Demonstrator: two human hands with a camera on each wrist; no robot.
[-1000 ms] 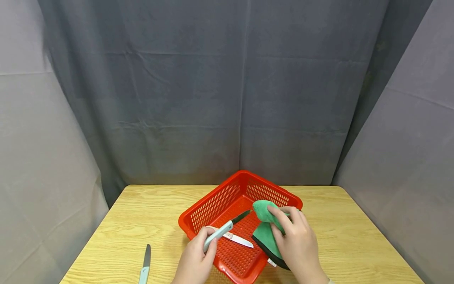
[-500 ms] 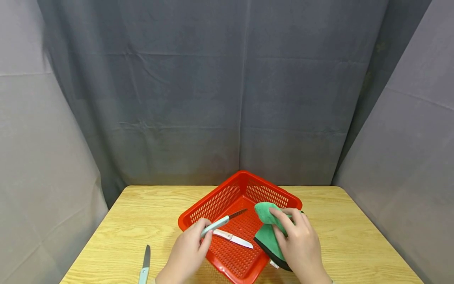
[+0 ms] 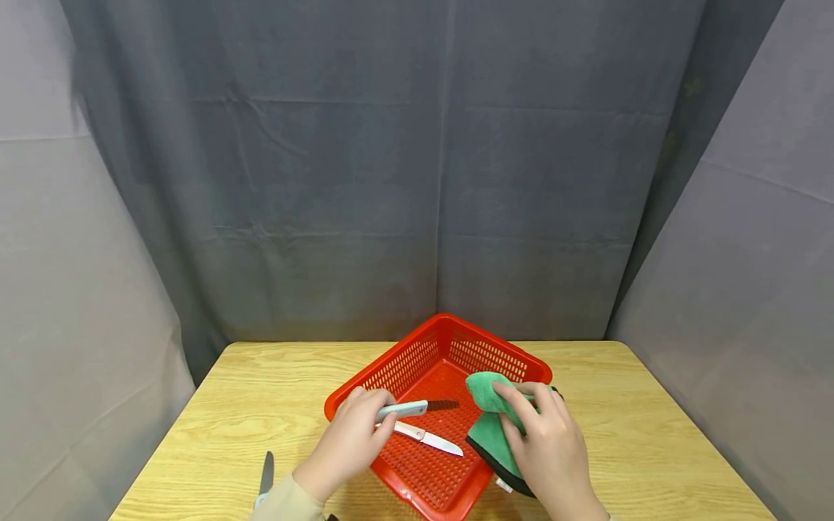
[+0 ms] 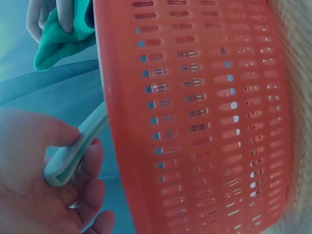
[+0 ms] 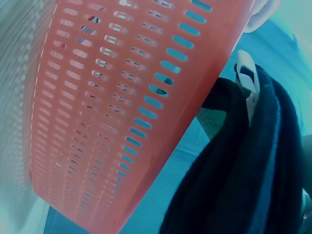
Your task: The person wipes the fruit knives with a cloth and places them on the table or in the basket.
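Note:
My left hand [image 3: 352, 438] grips a knife by its pale blue handle [image 3: 407, 409], the dark blade pointing right over the red plastic basket [image 3: 404, 365]. In the left wrist view the thumb and fingers [image 4: 92, 161] close round this handle at the basket's rim. With my right hand [image 3: 552, 441] I pinch a green cloth [image 3: 489, 391] edged in black, bunched over the basket's right side. The cloth's dark edging [image 5: 229, 175] fills much of the right wrist view. A second knife [image 3: 426, 438], with a pinkish-white handle and pale blade, lies inside the basket.
On the wooden table [image 3: 189, 463], left of the basket, lies another knife [image 3: 267, 474], its handle mostly hidden by my left sleeve [image 3: 289, 501]. Grey curtains [image 3: 326, 181] hang behind the table and along both sides.
My left hand has shifted up and left, and the knife in it has turned from slanting upward to nearly level. The left sleeve now covers part of the table knife. My right hand stays nearly still.

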